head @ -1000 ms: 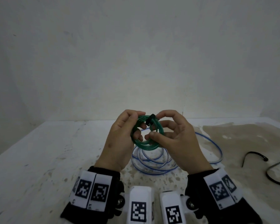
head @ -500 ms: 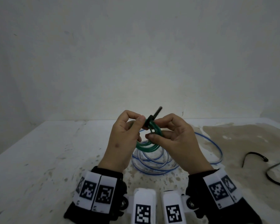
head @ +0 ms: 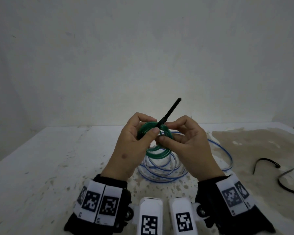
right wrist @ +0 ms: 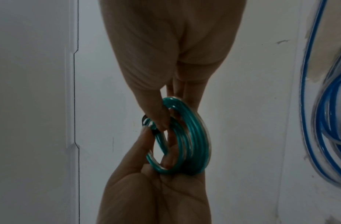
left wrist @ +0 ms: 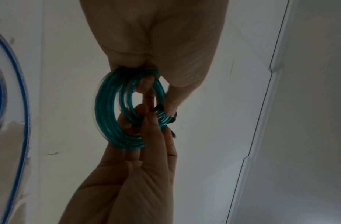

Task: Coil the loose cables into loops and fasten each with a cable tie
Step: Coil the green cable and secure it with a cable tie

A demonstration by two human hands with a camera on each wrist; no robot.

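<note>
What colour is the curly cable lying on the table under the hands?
Blue, inside clear tubing: the loose cable shows best in the head view.

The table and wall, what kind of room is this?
Probably a plain workroom or recording corner: a bare whitish wall, a stained white table, and only cable coils and spare black ties on it.

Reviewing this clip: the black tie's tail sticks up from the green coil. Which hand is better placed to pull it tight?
Probably the right hand: its fingertips sit at the base of the cable tie, while the left hand grips the green coil and can brace it.
</note>
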